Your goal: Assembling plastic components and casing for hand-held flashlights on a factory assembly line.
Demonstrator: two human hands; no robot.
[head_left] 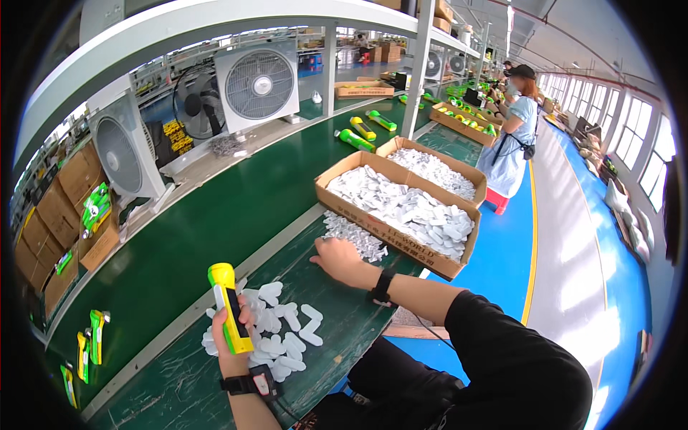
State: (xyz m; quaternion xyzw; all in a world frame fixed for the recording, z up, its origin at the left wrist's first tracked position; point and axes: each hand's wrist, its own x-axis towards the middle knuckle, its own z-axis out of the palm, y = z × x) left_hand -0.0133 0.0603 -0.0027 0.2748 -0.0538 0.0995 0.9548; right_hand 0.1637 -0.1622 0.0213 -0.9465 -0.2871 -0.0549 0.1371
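My left hand [225, 337] is wrapped round a yellow and green flashlight [228, 304] with a dark panel along its body. It holds the flashlight tilted, wide yellow head away from me, over flat white oblong pieces [290, 345] scattered on the worn green bench. Farther right, my right hand [340, 259] is at the near edge of a heap of small white pieces [364, 238]. Its fingers are bent and pressed together; whatever is between them is hidden. The heap lies against a cardboard box [390, 235] filled with more flat white pieces.
Behind that box stands a second cardboard box [464, 167] of small white parts. A green conveyor belt [236, 208] runs along the bench's far side, carrying flashlights [355, 140]. Metal posts [418, 72] and fans [259, 82] stand beyond. At the right, another person [512, 136] is by the line.
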